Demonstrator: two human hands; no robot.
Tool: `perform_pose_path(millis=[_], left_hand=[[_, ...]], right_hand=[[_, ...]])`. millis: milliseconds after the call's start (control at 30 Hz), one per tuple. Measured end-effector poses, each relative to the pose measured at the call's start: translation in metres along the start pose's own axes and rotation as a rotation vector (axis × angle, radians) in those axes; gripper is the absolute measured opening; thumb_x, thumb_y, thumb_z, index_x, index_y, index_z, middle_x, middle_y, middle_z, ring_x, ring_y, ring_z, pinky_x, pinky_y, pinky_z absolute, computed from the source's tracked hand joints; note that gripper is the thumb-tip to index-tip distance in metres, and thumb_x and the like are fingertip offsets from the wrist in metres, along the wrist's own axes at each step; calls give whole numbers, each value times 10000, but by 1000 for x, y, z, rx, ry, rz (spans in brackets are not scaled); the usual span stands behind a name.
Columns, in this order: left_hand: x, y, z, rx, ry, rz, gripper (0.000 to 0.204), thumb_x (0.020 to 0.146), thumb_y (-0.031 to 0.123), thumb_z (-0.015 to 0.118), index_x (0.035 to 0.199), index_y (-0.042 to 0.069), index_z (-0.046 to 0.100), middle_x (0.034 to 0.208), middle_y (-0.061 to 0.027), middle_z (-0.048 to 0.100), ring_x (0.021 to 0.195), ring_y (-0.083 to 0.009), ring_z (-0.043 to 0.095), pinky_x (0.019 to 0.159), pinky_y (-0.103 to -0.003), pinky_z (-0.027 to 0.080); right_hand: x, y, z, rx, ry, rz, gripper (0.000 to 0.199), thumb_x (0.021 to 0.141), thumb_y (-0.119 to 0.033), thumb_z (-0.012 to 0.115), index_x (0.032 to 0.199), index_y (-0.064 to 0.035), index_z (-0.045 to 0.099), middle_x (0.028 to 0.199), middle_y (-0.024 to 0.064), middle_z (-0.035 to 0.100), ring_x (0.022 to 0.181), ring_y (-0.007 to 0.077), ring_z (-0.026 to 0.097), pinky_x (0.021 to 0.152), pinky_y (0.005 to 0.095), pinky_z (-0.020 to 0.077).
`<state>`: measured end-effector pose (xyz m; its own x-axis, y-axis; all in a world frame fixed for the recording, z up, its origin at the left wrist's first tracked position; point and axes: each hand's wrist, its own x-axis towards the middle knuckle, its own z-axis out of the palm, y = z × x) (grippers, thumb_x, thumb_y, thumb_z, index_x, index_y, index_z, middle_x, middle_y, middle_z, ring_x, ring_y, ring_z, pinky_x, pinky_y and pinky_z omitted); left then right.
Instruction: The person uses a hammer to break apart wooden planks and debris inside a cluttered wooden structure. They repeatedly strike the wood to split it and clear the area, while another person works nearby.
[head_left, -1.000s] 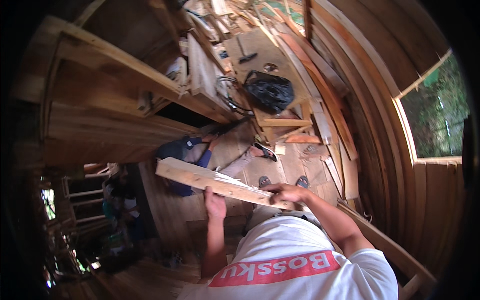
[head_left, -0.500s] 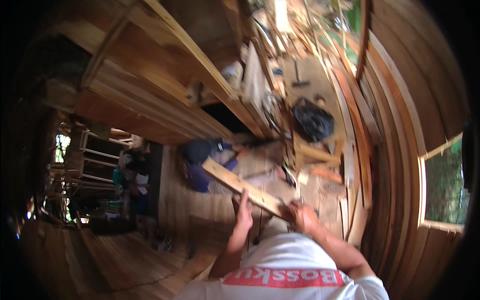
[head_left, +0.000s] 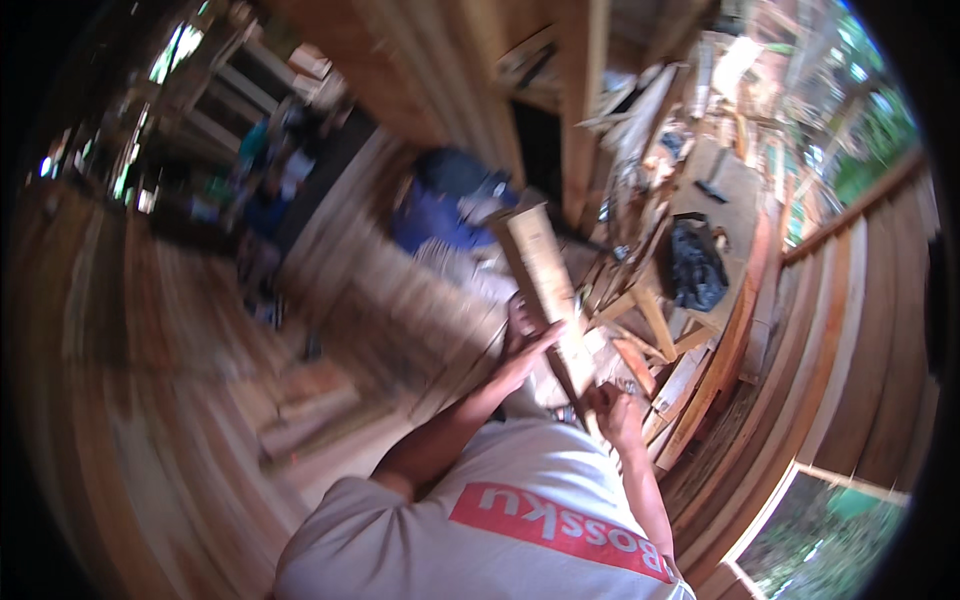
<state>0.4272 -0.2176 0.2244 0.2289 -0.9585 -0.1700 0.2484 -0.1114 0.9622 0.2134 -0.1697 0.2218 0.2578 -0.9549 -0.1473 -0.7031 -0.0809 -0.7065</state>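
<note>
Left hand (head_left: 524, 345) and right hand (head_left: 616, 412), fingers curled, grip a wooden beam (head_left: 541, 262); black plastic bag (head_left: 697, 265), contents hidden, lies toward the worktop's (head_left: 738, 205) near edge.

A whitish T-shirt (head_left: 400, 545) is worn, its front crossed by a red panel (head_left: 558, 530) printed in white letters; forearms (head_left: 455, 430) are left uncovered by short sleeves (head_left: 340, 510).

The wooden beam (head_left: 540, 265) is pale tan on its lit face and darker brown on its shaded side. The shirt (head_left: 530, 450) is white and bears a red rectangular panel (head_left: 550, 532) with white lettering. The co-worker's top (head_left: 428, 222) is deep blue. The bag (head_left: 697, 265) is glossy black; the counter (head_left: 738, 205) is light brown. The wall planks (head_left: 800, 400) form light and dark brown stripes.
</note>
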Motion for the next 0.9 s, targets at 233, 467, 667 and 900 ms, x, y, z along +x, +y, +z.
perform_pose_path(millis=[233, 467, 667, 900], left_hand=[[-27, -49, 13, 422, 63, 146, 943, 734, 261, 807, 1400, 50, 172, 1202, -199, 495, 1085, -304, 551, 859, -429, 503], [-35, -68, 24, 111, 45, 24, 952, 763, 141, 779, 1438, 92, 110, 1193, -162, 484, 1057, -246, 550, 701, -356, 556], [-36, -82, 9, -242, 25, -131, 839, 792, 40, 712, 1422, 117, 162, 1258, -102, 451, 1134, -237, 515, 907, -383, 494], [-30, -75, 10, -66, -16, -142, 822, 783, 35, 709, 1384, 88, 152, 1171, -91, 450, 1029, -177, 492, 860, -318, 474]], right_hand=[[-13, 23, -17, 163, -252, 86, 201, 909, -152, 523, 867, 22, 616, 694, 171, 647, 599, 270, 646, 564, 392, 490], [-7, 27, -28, 163, -410, 283, 268, 925, -218, 510, 867, 22, 616, 734, 172, 654, 625, 234, 659, 588, 369, 515], [-9, 53, -27, -35, -371, 125, 202, 891, -155, 519, 1048, -78, 620, 876, 179, 664, 800, 354, 662, 685, 448, 531], [-19, 50, -33, 9, -286, -56, 223, 907, -193, 493, 935, -16, 627, 838, 206, 647, 778, 373, 622, 690, 442, 483]])
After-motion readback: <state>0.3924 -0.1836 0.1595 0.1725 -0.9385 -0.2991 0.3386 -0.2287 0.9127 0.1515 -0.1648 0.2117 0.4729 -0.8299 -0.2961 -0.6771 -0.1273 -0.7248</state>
